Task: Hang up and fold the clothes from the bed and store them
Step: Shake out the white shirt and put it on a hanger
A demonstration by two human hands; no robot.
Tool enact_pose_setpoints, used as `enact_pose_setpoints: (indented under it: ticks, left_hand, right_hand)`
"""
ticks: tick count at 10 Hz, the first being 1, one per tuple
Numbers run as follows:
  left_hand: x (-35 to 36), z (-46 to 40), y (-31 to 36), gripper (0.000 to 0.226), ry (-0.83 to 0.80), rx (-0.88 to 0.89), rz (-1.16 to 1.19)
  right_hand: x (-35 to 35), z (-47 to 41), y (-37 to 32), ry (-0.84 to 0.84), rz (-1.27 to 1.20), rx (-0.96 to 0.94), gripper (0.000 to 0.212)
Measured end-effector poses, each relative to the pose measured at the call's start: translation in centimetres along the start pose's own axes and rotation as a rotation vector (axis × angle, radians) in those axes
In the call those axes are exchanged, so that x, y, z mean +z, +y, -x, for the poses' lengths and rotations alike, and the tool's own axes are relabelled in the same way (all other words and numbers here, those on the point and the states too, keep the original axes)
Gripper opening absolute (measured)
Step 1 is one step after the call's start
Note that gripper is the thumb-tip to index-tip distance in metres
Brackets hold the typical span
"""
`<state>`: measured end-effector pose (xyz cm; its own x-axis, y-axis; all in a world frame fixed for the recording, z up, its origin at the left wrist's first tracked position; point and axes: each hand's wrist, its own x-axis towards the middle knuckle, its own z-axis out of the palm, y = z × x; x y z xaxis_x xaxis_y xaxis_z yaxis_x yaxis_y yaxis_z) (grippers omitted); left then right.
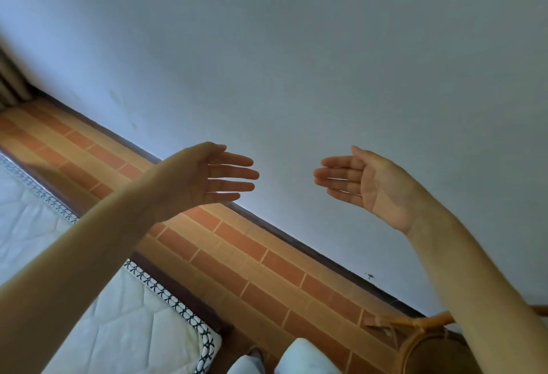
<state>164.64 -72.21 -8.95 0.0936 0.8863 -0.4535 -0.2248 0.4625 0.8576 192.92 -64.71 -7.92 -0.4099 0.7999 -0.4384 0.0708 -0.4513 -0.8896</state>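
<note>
Facing palms, left hand (204, 176) and right hand (367, 184) grip released, white quilted bed (124, 329) below

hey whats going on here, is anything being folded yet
Not at this moment. A person holds both bare arms out in front of a plain wall, the left hand and the right hand open with straight fingers, palms facing each other, holding nothing. No clothes show in this view. The mattress lies at lower left beside the tiled floor, with a rattan chair at lower right.

Orange-and-tan tiled floor (237, 255), white quilted mattress (124, 329)
</note>
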Motion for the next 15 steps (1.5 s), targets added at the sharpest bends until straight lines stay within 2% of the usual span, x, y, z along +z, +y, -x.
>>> enact_pose_setpoints:
  ticks: [1, 3, 4, 7, 8, 10, 11, 12, 15]
  left_hand:
    - [-2.8, -1.6, 0.9, 0.045, 0.09, -0.001, 0.053]
    - [-8.2, -5.0, 2.8, 0.042, 0.42, -0.008, 0.201]
    - [-10.7, -6.8, 4.4, 0.042, 0.507, 0.018, 0.249]
    - [-17.1, -10.6, 10.2, 0.045, 0.67, 0.16, 0.352]
    - [-18.7, -10.3, 9.6, 0.047, 0.693, 0.186, 0.39]
    - [-24.0, -8.7, 9.1, 0.051, 0.897, 0.215, 0.486]
    - [-27.7, -8.3, 9.7, 0.052, 0.934, 0.219, 0.53]
    - [-32.7, -8.0, 10.1, 0.043, 0.962, 0.234, 0.553]
    - [-49.7, -5.4, 15.1, 0.04, 1.002, 0.285, 0.553]
  right_hand:
    - [1.8, -5.2, -1.1, -0.071, 0.04, 0.053, 0.047]
    - [6.3, -16.7, -4.2, -0.262, 0.137, 0.112, 0.045]
    - [8.5, -22.5, -6.2, -0.374, 0.187, 0.111, 0.045]
    - [16.9, -36.9, -13.3, -0.654, 0.306, 0.146, 0.047]
    - [20.5, -39.7, -13.5, -0.741, 0.334, 0.189, 0.047]
    - [29.4, -44.4, -12.9, -0.938, 0.47, 0.242, 0.05]
    - [34.1, -46.7, -13.0, -0.987, 0.499, 0.251, 0.05]
    - [39.3, -49.5, -13.5, -1.037, 0.514, 0.229, 0.051]
    - [56.0, -55.6, -16.9, -1.057, 0.488, 0.138, 0.052]
